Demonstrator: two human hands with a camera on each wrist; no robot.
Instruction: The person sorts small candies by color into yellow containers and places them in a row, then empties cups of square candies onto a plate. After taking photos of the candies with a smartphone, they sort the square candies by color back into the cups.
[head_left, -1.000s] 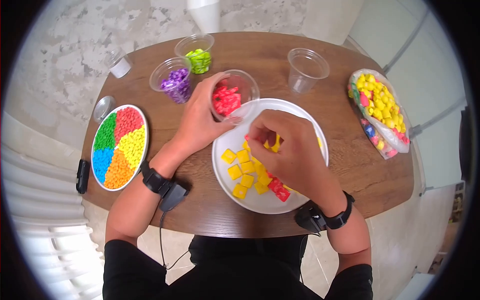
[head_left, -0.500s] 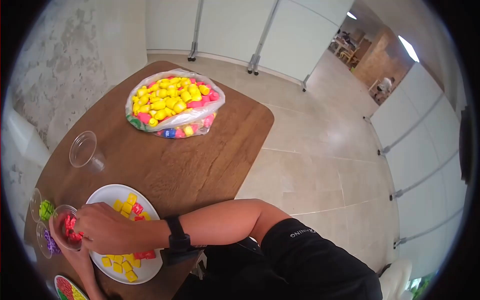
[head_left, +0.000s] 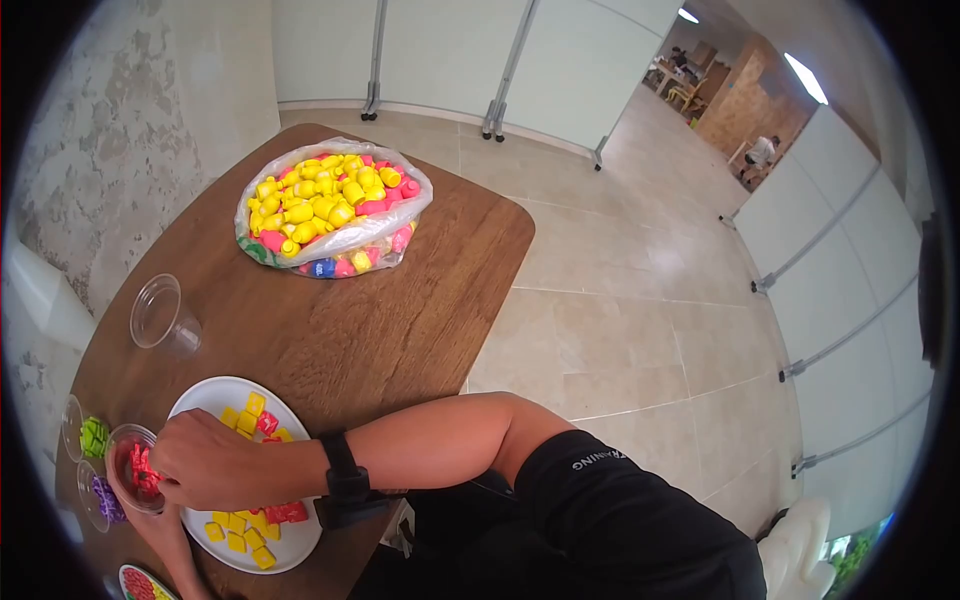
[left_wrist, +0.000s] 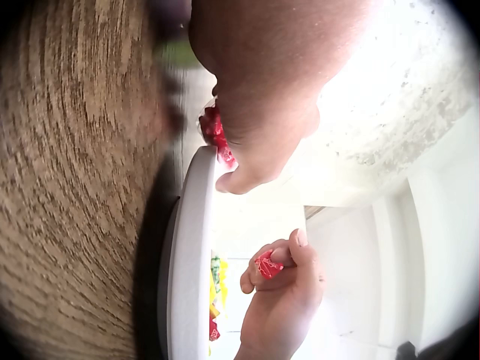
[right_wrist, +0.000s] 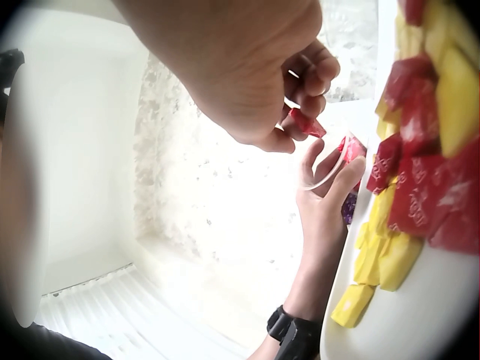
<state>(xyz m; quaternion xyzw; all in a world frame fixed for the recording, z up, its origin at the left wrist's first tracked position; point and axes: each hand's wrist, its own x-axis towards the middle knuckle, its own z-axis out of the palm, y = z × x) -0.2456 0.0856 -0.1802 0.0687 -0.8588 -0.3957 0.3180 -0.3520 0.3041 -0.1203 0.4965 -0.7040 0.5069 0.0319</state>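
My left hand (left_wrist: 259, 127) grips a clear plastic cup (head_left: 122, 436) of red wrapped candies (head_left: 145, 470), its fingers curled round the side. Beside the cup's mouth, my right hand (head_left: 210, 462) pinches one red candy (right_wrist: 306, 123) between thumb and fingers; the left wrist view also shows this red piece (left_wrist: 268, 264). Under the right forearm lies a white plate (head_left: 208, 392) with yellow wrapped candies (head_left: 236, 540) and several red ones (right_wrist: 420, 112), partly hidden by the hand and wrist in the head view.
Cups of green (head_left: 94, 437) and purple candies (head_left: 108, 500) stand at the far left. An empty clear cup (head_left: 165, 318) is behind the plate. Farther back sits a plastic bag of yellow and pink pieces (head_left: 325, 205). A plate of sorted colours (head_left: 140, 584) shows at the bottom left.
The head view has swung to the right. My right hand has moved from over the plate to the cup's mouth, while my left hand still grips the cup.
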